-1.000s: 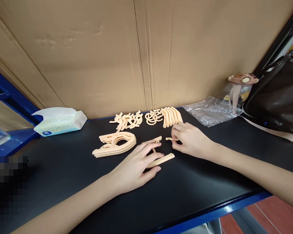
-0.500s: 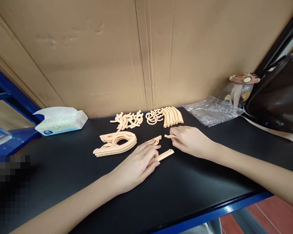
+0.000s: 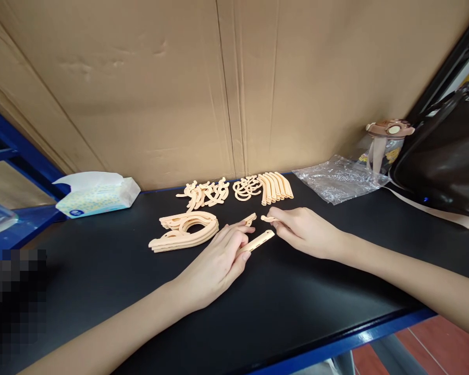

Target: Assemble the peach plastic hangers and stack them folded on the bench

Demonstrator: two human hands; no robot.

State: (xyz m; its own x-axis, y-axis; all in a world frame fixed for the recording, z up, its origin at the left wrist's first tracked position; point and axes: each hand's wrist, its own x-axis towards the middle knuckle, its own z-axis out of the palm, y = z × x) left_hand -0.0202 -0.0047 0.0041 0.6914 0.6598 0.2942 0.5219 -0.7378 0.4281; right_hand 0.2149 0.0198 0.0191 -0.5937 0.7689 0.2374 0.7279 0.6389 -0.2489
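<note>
My left hand is closed round a beige plastic hanger arm, whose slotted end sticks out past the thumb toward the right. Another beige end shows beyond the fingertips; the hand hides whether the two are joined. Just to the right, my right hand pinches a small curved beige piece, which looks like a hanger hook, its tip pointing left. A small gap separates this tip from the parts at my left hand. Beside my left wrist lies a stack of folded beige hangers.
Behind the hands lie loose curved parts, a pile of hooks and a row of hanger arms. A tissue pack stands left. Right are a clear plastic bag, a bottle and a dark bag.
The hanger arm in my left hand has tilted up and turned so its slotted side shows. My right hand has shifted slightly left with its small piece, nearer to the left hand.
</note>
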